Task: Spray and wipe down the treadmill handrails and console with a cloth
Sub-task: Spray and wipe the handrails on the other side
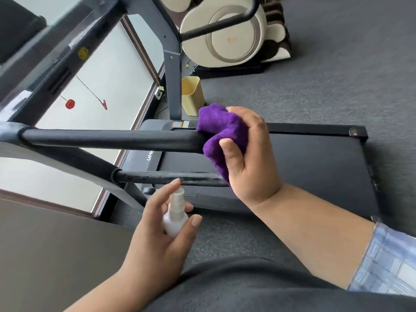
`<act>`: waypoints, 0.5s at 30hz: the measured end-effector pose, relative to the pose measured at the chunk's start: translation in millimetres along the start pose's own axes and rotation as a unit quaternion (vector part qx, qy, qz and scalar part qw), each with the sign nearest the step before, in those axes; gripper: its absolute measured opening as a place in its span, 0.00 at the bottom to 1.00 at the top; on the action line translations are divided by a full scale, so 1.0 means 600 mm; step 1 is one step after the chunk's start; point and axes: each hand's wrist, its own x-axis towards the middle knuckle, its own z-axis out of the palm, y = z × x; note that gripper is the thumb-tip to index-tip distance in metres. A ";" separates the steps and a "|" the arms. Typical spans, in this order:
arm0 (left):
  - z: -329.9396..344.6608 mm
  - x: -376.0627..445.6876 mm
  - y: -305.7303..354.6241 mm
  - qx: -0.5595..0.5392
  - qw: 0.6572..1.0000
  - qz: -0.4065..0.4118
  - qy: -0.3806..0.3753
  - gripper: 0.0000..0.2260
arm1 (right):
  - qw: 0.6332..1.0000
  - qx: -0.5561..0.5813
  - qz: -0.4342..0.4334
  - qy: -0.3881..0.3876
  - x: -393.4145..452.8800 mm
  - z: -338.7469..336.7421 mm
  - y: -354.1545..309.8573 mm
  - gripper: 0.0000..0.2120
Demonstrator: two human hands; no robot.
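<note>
My right hand [249, 154] grips a bunched purple cloth [221, 129] wrapped over the free end of a black padded treadmill handrail [108, 138]. A second, thinner handrail [171, 177] runs below it and shows wet specks along its length. My left hand [157, 230] holds a small white spray bottle [175, 216] upright just under that lower rail, index finger on the nozzle top. The console [38, 64] slants across the upper left, blurred. The dark treadmill belt [315, 167] lies beneath my right hand.
A grey upright [172, 70] rises from the treadmill's front. A red safety clip [103, 104] and red key [70, 104] hang from the console. A yellow bin [191, 95] and a beige massage chair [227, 34] stand on the grey carpet [337, 75].
</note>
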 end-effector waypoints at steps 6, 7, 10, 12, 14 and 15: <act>0.003 -0.010 0.011 -0.012 0.999 -0.027 0.013 0.27 | 0.983 -0.147 -0.024 -0.110 -0.006 0.014 -0.001 0.33; 0.004 -0.014 0.011 -0.017 0.999 -0.034 0.019 0.27 | 0.984 -0.142 -0.016 -0.106 -0.016 0.009 0.008 0.33; 0.008 -0.023 0.012 -0.024 0.998 -0.052 0.031 0.27 | 0.989 -0.111 0.012 -0.100 -0.039 -0.005 0.028 0.34; 0.011 -0.026 0.015 -0.027 0.998 -0.056 0.031 0.27 | 0.991 -0.084 0.032 -0.104 -0.048 -0.014 0.035 0.35; 0.011 -0.028 0.019 -0.031 0.998 -0.055 0.027 0.27 | 0.991 -0.069 0.046 -0.103 -0.047 -0.017 0.032 0.35; 0.011 -0.028 0.020 -0.033 0.998 -0.053 0.027 0.27 | 0.991 -0.071 0.048 -0.104 -0.042 -0.016 0.028 0.34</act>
